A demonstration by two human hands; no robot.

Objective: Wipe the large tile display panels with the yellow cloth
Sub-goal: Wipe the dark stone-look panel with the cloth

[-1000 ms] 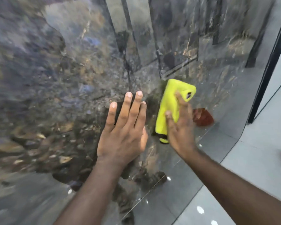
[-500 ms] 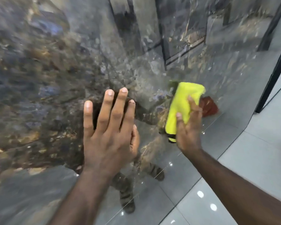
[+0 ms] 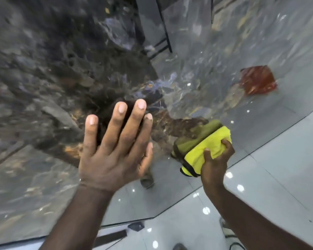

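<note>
Nearest: pale glossy floor tiles point(image 3: 278, 186) dotted with light spots. Presses left hand point(image 3: 114, 148) flat on the tile panel point(image 3: 43, 91), fingers straight and slightly spread, holding nothing. Grips yellow cloth point(image 3: 206, 147) in right hand point(image 3: 215, 163), thumb and fingers curled round it, low on the panel, right of the left hand. Bright yellow, folded into a thick pad, dark trim at the lower-left end. Touching the panel or just off it: cannot tell. Behind: dark polished marbled surface with blue-brown veins, mirroring the cloth. Farther right, a blurred red shape point(image 3: 257, 80) in the gloss.
</note>
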